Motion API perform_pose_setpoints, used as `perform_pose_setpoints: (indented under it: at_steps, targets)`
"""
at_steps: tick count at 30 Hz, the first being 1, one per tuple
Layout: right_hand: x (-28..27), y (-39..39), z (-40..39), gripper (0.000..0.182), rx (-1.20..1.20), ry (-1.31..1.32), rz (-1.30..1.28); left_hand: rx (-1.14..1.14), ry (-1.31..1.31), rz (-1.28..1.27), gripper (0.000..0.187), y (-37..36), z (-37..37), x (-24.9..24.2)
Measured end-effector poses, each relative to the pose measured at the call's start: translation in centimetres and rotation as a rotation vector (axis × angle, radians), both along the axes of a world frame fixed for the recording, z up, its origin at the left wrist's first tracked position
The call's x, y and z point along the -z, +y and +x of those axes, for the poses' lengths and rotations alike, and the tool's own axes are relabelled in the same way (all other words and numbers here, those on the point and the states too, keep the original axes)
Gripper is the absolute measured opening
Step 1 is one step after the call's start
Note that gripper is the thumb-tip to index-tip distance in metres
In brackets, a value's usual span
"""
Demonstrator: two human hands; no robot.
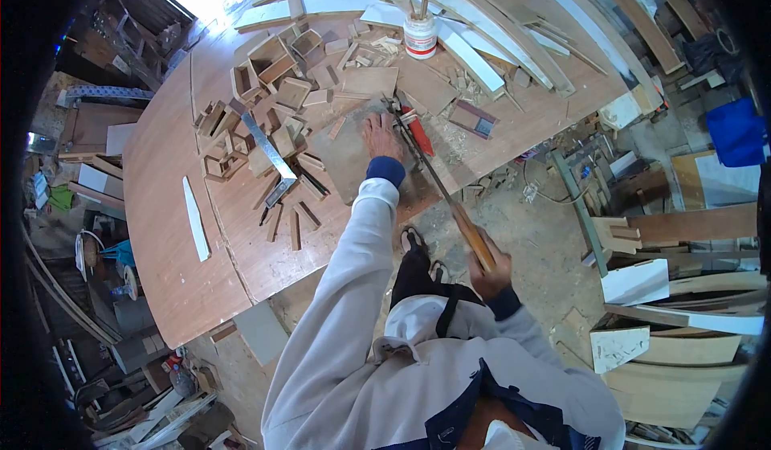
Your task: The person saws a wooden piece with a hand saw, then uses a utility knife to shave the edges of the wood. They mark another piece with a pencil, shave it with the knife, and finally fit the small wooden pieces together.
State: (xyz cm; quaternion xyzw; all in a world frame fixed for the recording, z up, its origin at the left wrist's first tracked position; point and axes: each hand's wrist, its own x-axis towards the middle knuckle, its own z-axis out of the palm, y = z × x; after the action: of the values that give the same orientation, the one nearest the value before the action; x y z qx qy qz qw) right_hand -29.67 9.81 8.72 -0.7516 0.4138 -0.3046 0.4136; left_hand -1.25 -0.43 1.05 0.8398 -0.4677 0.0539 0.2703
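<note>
My right hand (490, 267) is wrapped round the wooden handle of a long thin saw-like tool (434, 175), whose dark narrow blade reaches up to the far end of a brown board (345, 161). My left hand (381, 135) lies on that board with its fingers spread, just left of the blade's tip. A red object (418, 132) lies against the blade's right side. Whether a small piece sits under my left fingertips cannot be made out.
Small wooden boxes (273, 56), a metal square (269, 146) and offcuts cover the table's left middle. A white tub (420, 36) stands behind, near long curved strips (474, 60). A white strip (195, 218) lies far left. Boards (691, 225) are stacked at right.
</note>
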Motion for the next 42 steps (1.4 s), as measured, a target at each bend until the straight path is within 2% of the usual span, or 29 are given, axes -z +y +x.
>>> perform_pose_setpoints:
  at_steps: [2,5,8,10,12,14,17,18,20,21,24,25,28,31,35,38,42]
  targets:
    - [0.4,-1.1,1.6,0.042,0.008,0.006,0.055,0.002,0.017,0.012,0.045,0.1,-0.2,-0.6]
    - [0.6,-1.7,2.2,0.043,0.002,-0.006,0.066,0.011,-0.042,-0.017,0.049,-0.4,0.7,1.2]
    - [0.4,0.1,0.0,0.043,0.024,-0.046,-0.037,0.001,0.024,0.014,0.046,0.0,0.0,-0.4]
    - [-1.4,1.7,-2.3,0.035,0.019,0.068,-0.024,0.002,0.028,-0.003,0.043,-0.3,0.1,0.1]
    - [-0.9,1.8,-1.7,0.035,0.047,-0.009,-0.049,0.01,0.026,-0.014,0.04,-0.1,0.3,0.4]
    - [-1.4,-0.1,0.6,0.034,0.081,0.051,0.117,-0.011,-0.017,-0.02,0.035,-0.1,-0.1,0.1]
    - [0.4,-2.2,2.5,0.042,0.005,0.052,0.174,-0.01,-0.007,-0.033,0.034,-0.3,0.3,0.7]
    - [0.5,-2.2,2.1,0.042,0.009,0.05,0.165,-0.005,-0.009,-0.041,0.034,-0.7,0.4,0.5]
    - [0.6,-0.5,0.0,0.042,0.011,-0.026,-0.084,-0.029,-0.009,-0.001,0.034,-0.3,0.3,0.7]
    - [-0.4,0.2,-1.3,0.043,-0.046,0.081,0.004,-0.031,-0.01,-0.002,0.034,-0.3,0.4,0.6]
    - [-1.7,2.1,-3.5,0.044,-0.005,0.063,0.087,-0.022,-0.009,-0.032,0.033,-0.2,0.4,0.7]
    - [-1.0,1.8,-3.0,0.043,-0.005,0.098,-0.09,-0.023,-0.016,-0.017,0.032,-0.2,0.4,0.6]
    - [0.5,-1.2,1.1,0.042,0.002,0.041,0.041,-0.03,-0.043,-0.033,0.031,-0.5,0.0,0.9]
    - [0.5,-1.6,1.5,0.04,0.007,0.013,0.095,-0.023,-0.072,-0.033,0.031,-0.7,0.6,0.9]
    - [-1.3,1.6,-2.9,0.04,-0.015,0.01,0.035,-0.032,-0.02,-0.005,0.033,-0.5,0.4,0.8]
    - [-0.8,1.1,-1.9,0.04,-0.005,0.032,-0.066,-0.021,-0.059,-0.026,0.033,-0.4,0.4,1.0]
    - [0.9,-2.0,2.0,0.04,0.014,0.071,0.051,-0.012,-0.017,0.002,0.036,-0.2,0.4,-0.4]
